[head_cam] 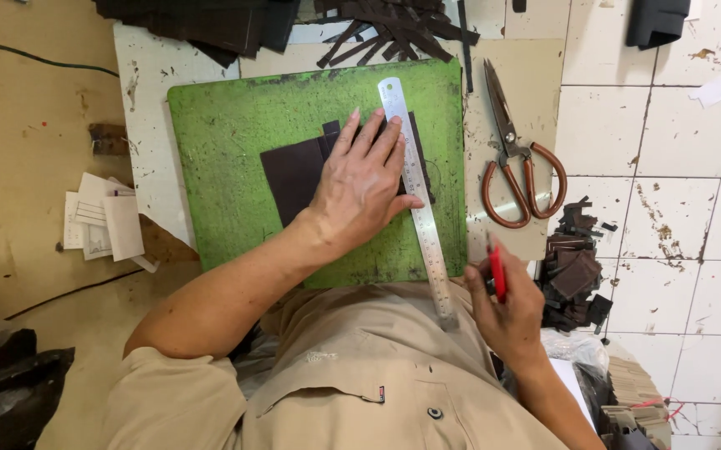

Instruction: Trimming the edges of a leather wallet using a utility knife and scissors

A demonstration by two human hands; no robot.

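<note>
My left hand [362, 187] lies flat, fingers spread, on a dark brown leather piece [292, 175] that rests on a green cutting board [227, 125]. Its fingertips and thumb press against a long steel ruler [417, 200] running diagonally down the board's right side toward my lap. My right hand [506, 312] is held near my body, off the board's lower right corner, gripping a thin red knife [497, 271] that points upward.
Large scissors with brown handles [515, 162] lie right of the board. Dark leather strips [385, 29] pile at the top, small dark offcuts [573, 275] at the right. White paper slips [102, 221] lie left. White tiled floor is at the right.
</note>
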